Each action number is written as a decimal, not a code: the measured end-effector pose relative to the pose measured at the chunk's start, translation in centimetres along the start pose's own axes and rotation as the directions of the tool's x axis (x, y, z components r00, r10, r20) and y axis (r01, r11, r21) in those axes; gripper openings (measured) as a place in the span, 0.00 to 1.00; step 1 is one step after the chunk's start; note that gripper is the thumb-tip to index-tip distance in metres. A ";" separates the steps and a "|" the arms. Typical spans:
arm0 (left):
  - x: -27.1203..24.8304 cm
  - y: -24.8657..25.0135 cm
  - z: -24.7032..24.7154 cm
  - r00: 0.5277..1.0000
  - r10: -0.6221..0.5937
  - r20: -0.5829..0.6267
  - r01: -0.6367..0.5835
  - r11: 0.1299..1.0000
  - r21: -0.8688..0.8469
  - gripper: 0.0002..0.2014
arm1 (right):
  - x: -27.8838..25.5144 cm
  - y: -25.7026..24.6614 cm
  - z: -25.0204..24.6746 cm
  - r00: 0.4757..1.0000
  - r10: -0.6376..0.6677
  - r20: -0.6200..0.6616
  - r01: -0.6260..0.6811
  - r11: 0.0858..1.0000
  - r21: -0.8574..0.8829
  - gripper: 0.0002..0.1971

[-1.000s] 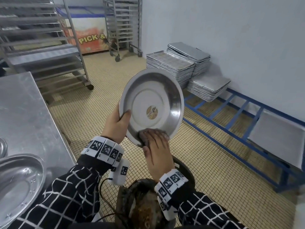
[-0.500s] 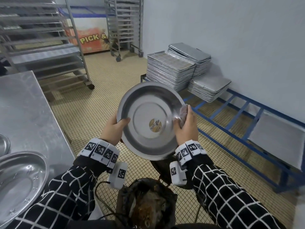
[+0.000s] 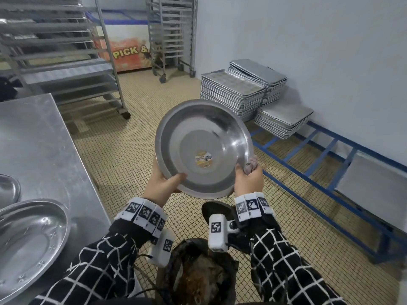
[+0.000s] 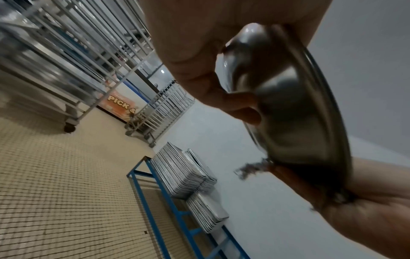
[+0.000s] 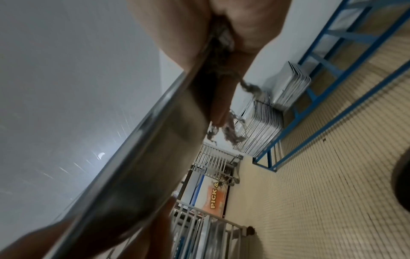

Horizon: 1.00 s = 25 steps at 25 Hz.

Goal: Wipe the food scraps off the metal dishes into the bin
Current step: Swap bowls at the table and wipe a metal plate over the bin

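Observation:
A round metal dish with a small round sticker at its centre is held tilted toward me above the bin. My left hand grips its lower left rim, thumb inside and fingers behind. My right hand holds the lower right rim together with a crumpled grey cloth. The cloth's frayed threads hang behind the dish. The bin, lined with a dark bag, holds brown scraps right below the dish. The dish's inside looks clean.
A steel table stands at my left with an oval metal dish and part of another. Stacks of baking trays rest on a low blue frame along the right wall. Wheeled tray racks stand behind.
My right hand with the cloth has swept from the dish's bottom edge up its right side, then down to the lower right rim. The dish has tipped a little more upright.

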<state>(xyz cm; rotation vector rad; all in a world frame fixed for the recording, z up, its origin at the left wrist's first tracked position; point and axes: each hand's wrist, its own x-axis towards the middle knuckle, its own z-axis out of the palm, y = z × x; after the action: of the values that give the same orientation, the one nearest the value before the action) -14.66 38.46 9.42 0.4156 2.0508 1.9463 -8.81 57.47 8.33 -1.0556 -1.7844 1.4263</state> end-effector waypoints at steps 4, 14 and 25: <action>-0.1 0.2 0.6 0.989 -0.115 -0.095 0.109 0.992 -0.069 0.08 | -1.4 0.3 0.3 0.993 -0.061 0.098 0.060 0.998 0.014 0.09; 1.3 1.2 -0.4 0.975 0.019 -0.220 0.012 0.990 0.142 0.04 | -5.8 1.8 2.4 0.685 -0.394 0.613 0.641 0.725 -0.251 0.28; 1.3 2.7 -0.8 0.975 0.078 -0.206 -0.087 0.996 -0.033 0.09 | -3.0 2.9 1.3 0.597 -0.388 0.703 0.800 0.358 -0.482 0.37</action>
<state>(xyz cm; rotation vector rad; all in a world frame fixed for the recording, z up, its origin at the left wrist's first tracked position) -16.13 38.39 12.13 0.3066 2.1432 2.1577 -7.82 54.58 5.26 -0.1709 -2.8901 0.3543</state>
